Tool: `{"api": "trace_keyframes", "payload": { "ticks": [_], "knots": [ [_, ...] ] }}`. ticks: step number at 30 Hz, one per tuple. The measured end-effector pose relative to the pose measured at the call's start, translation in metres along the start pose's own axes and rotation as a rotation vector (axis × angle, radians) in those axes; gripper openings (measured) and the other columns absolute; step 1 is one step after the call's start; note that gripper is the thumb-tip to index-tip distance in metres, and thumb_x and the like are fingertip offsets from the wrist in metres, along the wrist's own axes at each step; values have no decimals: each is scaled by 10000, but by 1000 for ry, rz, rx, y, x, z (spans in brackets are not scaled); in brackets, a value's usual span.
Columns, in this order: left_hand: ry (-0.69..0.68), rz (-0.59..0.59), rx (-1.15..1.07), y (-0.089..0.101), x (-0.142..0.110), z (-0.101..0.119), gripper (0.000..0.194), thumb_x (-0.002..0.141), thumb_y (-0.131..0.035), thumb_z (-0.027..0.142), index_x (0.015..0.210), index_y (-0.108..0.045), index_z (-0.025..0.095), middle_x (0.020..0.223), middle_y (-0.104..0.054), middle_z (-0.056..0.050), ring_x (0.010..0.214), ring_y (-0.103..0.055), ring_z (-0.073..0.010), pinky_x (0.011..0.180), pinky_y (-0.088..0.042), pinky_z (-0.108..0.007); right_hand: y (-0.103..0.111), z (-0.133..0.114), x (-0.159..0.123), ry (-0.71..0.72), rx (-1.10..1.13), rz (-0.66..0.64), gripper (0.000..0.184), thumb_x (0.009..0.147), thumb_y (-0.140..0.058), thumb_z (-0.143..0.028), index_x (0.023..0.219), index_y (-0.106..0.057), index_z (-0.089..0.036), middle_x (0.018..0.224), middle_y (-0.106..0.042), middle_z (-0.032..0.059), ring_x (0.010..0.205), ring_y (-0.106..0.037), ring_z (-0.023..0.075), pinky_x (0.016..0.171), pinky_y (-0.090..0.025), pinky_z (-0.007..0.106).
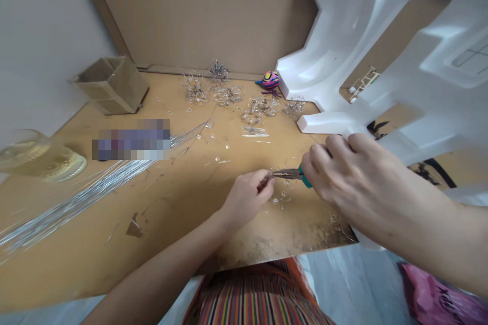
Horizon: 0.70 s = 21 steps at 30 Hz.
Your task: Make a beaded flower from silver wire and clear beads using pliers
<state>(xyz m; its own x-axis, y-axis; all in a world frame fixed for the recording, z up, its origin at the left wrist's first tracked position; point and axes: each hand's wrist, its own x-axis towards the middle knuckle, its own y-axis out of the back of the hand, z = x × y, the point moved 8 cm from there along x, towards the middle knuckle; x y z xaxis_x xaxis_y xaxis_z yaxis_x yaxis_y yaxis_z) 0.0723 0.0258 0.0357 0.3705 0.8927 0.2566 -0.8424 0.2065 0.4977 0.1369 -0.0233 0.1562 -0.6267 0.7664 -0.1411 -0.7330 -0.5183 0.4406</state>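
Observation:
My right hand [339, 167] is wrapped round the teal handles of needle-nose pliers [292, 173], whose jaws point left. At the tips of the jaws, my left hand [249, 193] pinches a small piece of thin wire [270, 175]; its exact shape is too small to make out. Clear beads [275, 201] on wire hang or lie just below the pliers. Beyond my hands lie a row of short cut wires [255, 132] and several clusters of wire and clear beads [263, 105].
A bundle of long silvery wires [95, 188] stretches across the left, beside a glass of yellowish liquid [41, 157]. An open cardboard box [118, 86] stands at the back left. A colourful striped ball-like object [270, 80] sits near the white moulded structure [324, 61] on the right.

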Motion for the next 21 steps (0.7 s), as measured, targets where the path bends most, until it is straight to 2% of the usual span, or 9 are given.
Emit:
{"api": "trace_keyframes", "payload": {
  "ticks": [10, 21],
  "knots": [
    [18, 0, 32, 0, 1, -2, 161, 840, -453, 241, 735, -551, 169, 611, -566, 13, 557, -498, -99, 552, -345, -219, 7, -5, 5, 49, -107, 60, 102, 662, -499, -273, 666, -548, -183, 627, -485, 58, 588, -388, 189, 535, -230, 338],
    [33, -8, 6, 0, 1, -4, 184, 846, -446, 247, 721, -554, 167, 618, -597, 1, 571, -535, -110, 561, -366, -224, 6, -5, 4, 41, -72, 76, 88, 676, -470, -200, 684, -554, -175, 626, -477, 65, 580, -365, 185, 535, -205, 340]
  ]
}}
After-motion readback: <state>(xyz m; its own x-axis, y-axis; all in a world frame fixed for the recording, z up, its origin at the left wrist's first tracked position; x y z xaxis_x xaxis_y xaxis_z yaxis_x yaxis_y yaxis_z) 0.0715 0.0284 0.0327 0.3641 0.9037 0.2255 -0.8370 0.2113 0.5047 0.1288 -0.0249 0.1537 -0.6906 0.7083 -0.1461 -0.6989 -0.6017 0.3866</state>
